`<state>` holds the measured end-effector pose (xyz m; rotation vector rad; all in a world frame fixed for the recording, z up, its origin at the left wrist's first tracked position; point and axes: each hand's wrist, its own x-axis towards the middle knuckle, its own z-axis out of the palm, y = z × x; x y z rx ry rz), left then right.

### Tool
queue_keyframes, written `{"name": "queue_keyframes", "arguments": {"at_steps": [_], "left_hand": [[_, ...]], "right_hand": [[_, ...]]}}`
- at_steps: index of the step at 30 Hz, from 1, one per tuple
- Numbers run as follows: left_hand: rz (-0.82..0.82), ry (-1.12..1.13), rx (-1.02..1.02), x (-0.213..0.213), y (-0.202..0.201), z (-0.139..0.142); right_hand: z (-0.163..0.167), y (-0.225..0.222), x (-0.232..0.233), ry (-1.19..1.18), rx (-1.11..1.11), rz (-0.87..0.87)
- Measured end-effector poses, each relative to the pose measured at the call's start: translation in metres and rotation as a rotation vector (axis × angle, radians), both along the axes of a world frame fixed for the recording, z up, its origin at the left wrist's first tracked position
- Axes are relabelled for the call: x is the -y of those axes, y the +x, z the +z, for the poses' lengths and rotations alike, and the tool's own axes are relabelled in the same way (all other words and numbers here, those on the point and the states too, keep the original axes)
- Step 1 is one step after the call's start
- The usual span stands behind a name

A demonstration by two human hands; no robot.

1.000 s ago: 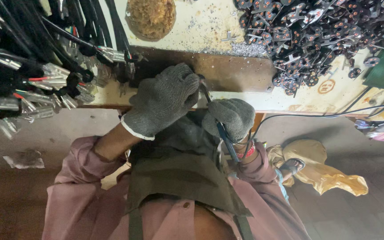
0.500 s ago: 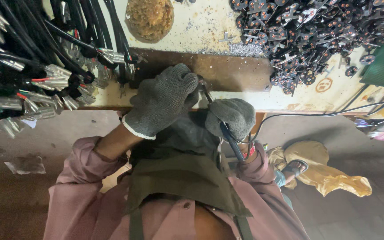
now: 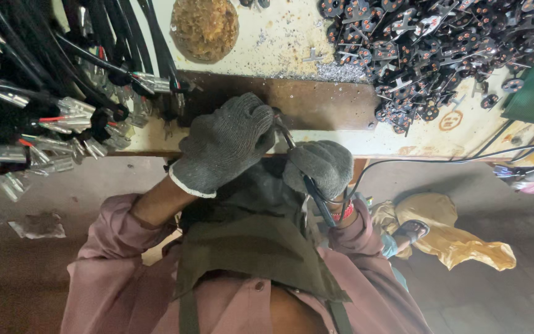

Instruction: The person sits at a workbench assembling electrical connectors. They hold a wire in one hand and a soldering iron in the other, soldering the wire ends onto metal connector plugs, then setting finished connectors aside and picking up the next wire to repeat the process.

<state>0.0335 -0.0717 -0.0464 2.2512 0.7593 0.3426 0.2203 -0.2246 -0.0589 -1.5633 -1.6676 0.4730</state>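
Gloved hands working a black cable at the tabletop (image 3: 403, 141) edge.
Left hand (image 3: 224, 145) is clenched on the cable (image 3: 319, 207) end over the brown plate (image 3: 316, 105); right hand (image 3: 319, 167) grips the same cable lower down. Step looks like seating or crimping the end, so the next move needs steady tension. Cable is thin, black and glossy, trailing toward the lap.

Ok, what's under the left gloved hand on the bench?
The left hand rests on a dark brown plate at the bench edge. A black cable emerges toward the right hand. The glove covers whatever lies beneath the palm.
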Motion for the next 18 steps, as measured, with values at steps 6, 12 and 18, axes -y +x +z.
{"name": "queue_keyframes", "arguments": {"at_steps": [6,12,18], "left_hand": [[-0.022,-0.058,-0.002,-0.002,0.0,0.0],[-0.008,0.007,0.006,-0.002,0.001,0.002],[-0.005,-0.02,-0.003,0.0,0.0,0.001]], "right_hand": [[-0.003,-0.004,-0.008,0.099,-0.046,-0.144],[0.008,0.008,-0.007,-0.162,-0.083,0.125],[0.009,0.007,-0.011,-0.197,-0.033,0.089]]}}
